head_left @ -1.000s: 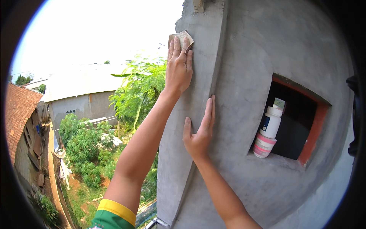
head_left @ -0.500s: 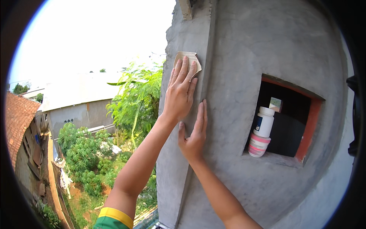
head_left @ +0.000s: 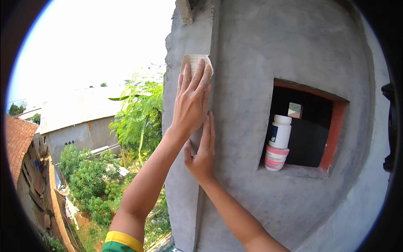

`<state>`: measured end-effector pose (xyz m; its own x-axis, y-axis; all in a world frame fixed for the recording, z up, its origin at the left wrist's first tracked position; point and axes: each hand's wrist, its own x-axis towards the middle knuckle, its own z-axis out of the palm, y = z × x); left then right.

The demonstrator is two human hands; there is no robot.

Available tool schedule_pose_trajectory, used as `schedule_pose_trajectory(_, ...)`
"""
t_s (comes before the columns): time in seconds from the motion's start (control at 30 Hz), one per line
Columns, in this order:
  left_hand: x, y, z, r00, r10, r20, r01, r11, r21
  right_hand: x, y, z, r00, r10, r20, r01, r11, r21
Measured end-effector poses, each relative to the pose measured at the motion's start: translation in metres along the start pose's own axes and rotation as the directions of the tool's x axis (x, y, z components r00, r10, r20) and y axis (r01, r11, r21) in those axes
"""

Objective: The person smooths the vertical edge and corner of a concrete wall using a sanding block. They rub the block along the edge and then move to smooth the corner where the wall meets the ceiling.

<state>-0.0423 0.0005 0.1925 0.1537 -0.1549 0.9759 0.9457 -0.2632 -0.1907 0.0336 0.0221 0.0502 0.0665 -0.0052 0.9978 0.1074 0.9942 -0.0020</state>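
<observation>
My left hand presses a beige sheet of sandpaper flat on the upper face of a grey plastered pillar, fingers stretched over the sheet and their tips dusty pale. Just below and to its right, my right hand rests with straightened fingers along the pillar's raised edge, holding nothing; its thumb stands apart. To the right is a square wall opening with red inner sides. On its sill a white jar is stacked on a pink and white tub.
A concrete stub juts from the pillar's top. Beyond the pillar's left edge lies a drop to a garden with leafy trees, a narrow path, a tiled roof and a pale-roofed building. The plastered wall curves toward the right rim.
The view has swung so that pillar and opening appear farther left. My left hand with the sandpaper slid down the pillar, then slightly back up. My right hand stays along the edge.
</observation>
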Motion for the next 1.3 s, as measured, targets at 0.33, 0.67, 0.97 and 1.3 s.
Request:
schedule_pose_trajectory(0.33,0.035,-0.005,0.023,0.994,0.068,-0.09,-0.067,0.998,0.014,-0.001,0.002,0.003,1.0,0.001,-0.018,0.0,1.0,0.027)
schedule_pose_trajectory(0.67,0.021,-0.003,0.021,0.989,0.141,-0.045,-0.14,0.989,0.036,0.0,0.0,0.0,1.0,0.01,0.006,-0.01,0.999,0.033)
schedule_pose_trajectory(0.97,-0.035,0.007,-0.009,0.999,0.016,0.038,-0.013,0.997,-0.079,-0.001,0.003,0.002,0.998,-0.066,-0.001,0.066,0.998,-0.005)
schedule_pose_trajectory(1.3,-0.035,0.007,-0.004,0.991,-0.128,-0.045,0.123,0.988,-0.089,0.0,0.0,0.003,0.997,-0.075,-0.004,0.075,0.997,-0.013)
